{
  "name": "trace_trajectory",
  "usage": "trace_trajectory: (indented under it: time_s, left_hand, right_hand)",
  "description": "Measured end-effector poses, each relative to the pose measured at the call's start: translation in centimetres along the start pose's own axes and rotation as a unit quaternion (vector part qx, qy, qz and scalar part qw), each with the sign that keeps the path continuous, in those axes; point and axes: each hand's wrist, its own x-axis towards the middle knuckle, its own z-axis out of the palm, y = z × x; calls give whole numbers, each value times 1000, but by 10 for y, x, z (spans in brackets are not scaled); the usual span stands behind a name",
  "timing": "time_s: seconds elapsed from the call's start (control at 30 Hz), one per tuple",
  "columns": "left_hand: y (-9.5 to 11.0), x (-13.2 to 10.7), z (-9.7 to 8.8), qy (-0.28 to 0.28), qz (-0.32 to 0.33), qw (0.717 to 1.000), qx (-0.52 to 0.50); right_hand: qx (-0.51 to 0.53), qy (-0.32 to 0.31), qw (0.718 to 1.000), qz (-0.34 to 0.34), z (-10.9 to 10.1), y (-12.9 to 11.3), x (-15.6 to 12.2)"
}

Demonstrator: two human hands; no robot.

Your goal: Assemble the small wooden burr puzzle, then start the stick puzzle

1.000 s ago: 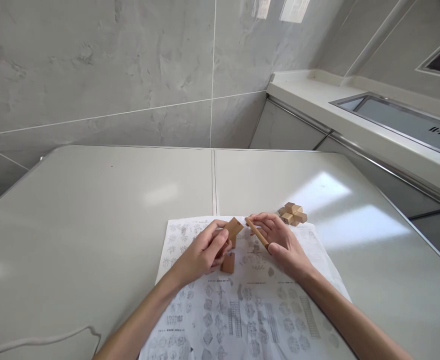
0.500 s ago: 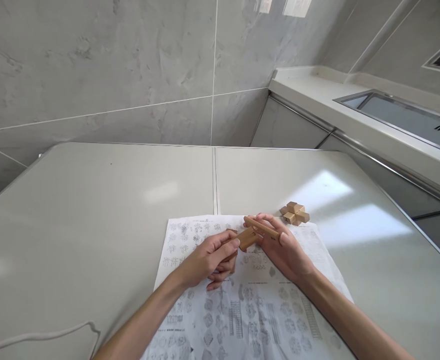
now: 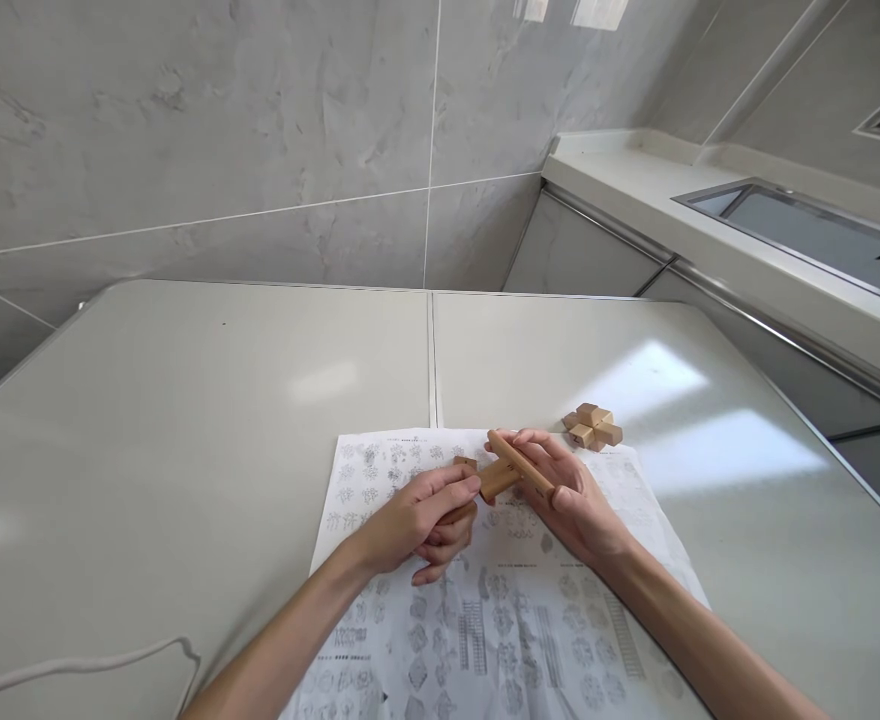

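Observation:
My left hand (image 3: 432, 515) is closed around several light-brown wooden puzzle pieces (image 3: 497, 480) whose ends stick out past the thumb and fingers. A long wooden puzzle stick (image 3: 521, 466) with small dark marks lies slantwise against them. My right hand (image 3: 571, 490) grips that stick, the thumb at its near end and the fingers behind it. How the pieces meet is partly hidden by the fingers. Beneath both hands lies a creased white sheet (image 3: 402, 620) printed with small diagrams.
An assembled wooden burr puzzle (image 3: 594, 427) rests at the sheet's far right edge. A white cable (image 3: 80, 665) runs across the pale table (image 3: 185, 430) at the lower left. Beyond stand a grey tiled wall (image 3: 260, 120) and a counter with a sink (image 3: 800, 230).
In my right hand the stick has turned slightly, showing a broader face, and its near end has dropped a little. My left hand keeps nearly the same place.

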Motion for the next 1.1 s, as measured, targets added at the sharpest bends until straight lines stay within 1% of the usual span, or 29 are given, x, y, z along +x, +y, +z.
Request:
trace_trajectory:
  time_s: [0.13, 0.3, 0.47, 0.6, 0.93, 1.03, 1.1]
  left_hand:
    - [1, 0, -1, 0, -5, 1000, 1]
    - [2, -1, -2, -9, -12, 1000, 3]
    - [3, -2, -2, -17, -22, 1000, 4]
    - [2, -1, -3, -24, -22, 999, 7]
    - [0, -1, -5, -38, -28, 999, 13]
    - [3, -2, -3, -46, -23, 998, 28]
    - [5, -2, -1, -42, -22, 998, 35]
  right_hand:
    - [-22, -11, 999, -20, -1, -2, 1]
    - [-49, -34, 997, -53, -8, -1, 2]
    - [-84, -54, 993, -55, -15, -3, 0]
    - [-114, -57, 990, -58, -17, -5, -1]
    - [-112, -72, 990, -41, -12, -9, -1]
    - [-108, -99, 989, -25, -5, -4, -3]
    - [-98, -107, 989, -25, -1, -1, -3]
